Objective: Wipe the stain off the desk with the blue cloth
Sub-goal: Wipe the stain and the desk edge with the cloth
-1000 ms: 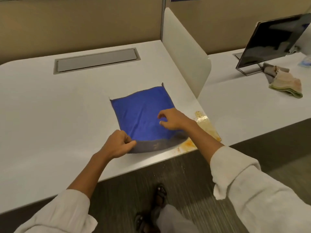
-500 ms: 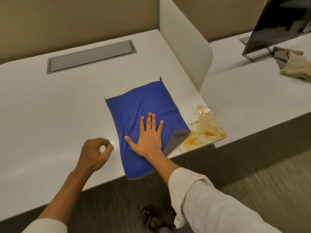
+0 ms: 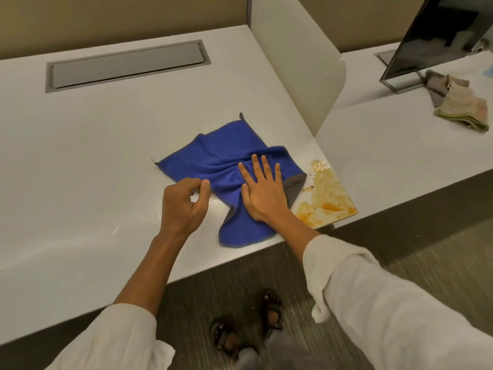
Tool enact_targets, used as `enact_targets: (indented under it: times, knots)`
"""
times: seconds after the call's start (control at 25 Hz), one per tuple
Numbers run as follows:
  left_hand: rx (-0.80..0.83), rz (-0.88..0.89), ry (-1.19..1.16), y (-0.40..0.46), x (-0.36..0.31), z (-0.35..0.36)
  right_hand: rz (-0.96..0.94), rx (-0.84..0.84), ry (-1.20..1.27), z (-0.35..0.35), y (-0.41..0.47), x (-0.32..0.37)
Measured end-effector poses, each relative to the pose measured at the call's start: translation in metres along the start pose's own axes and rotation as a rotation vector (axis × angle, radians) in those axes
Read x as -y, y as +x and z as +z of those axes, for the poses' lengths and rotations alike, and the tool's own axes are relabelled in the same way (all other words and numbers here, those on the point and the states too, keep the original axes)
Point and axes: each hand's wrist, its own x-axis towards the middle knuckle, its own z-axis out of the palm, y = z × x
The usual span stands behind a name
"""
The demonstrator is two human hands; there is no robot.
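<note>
Head view: your right hand [image 3: 262, 194] lies flat on the blue cloth [image 3: 224, 166], fingers straight and spread, palm pressing the near right part of the fabric onto the table [image 3: 106, 156]. That grip holds nothing by curling; it only pins the cloth by pressure. Your left hand [image 3: 184, 206] sits just beside the cloth's near left edge, fingers curled with thumb and forefinger close together. You seem to be pinching the hem there, but the contact is too small to call for certain.

The cloth is bunched, with folds running from your right fingertips toward the far corner, and a grey underside turned up at its right edge. One near corner hangs at the table's front edge. The stain [image 3: 326, 198], an orange-brown smear with a patch of crumbs at its far end, lies on the table's near right corner, just beside the grey flap and seemingly not yet covered.

By my reading, you are in the gather-and-position step, not yet wiping. The next move calls for sliding the cloth rightward over the smear under steady palm pressure, keeping it from slipping off the front edge. Watch the crumbs, which could scatter toward the divider [image 3: 298, 70].
</note>
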Motion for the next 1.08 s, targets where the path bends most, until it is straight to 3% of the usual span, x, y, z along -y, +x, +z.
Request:
enact_targets:
  times: [0.16,0.48,0.68,1.08]
  knots:
    - [-0.066,-0.020,0.018,-0.005,0.005,-0.016,-0.008,0.017,0.003,-0.003,0.022,0.026]
    - [-0.101,-0.049,-0.017,-0.001,0.007,-0.033,-0.020,0.036,0.160,-0.012,-0.040,0.071]
    - [-0.085,-0.052,-0.023,-0.001,0.000,-0.013,-0.268,-0.016,0.027,-0.001,-0.024,0.043]
    - [-0.140,-0.126,0.020,0.024,-0.031,0.026,-0.134,0.040,-0.056,-0.009,0.074,-0.031]
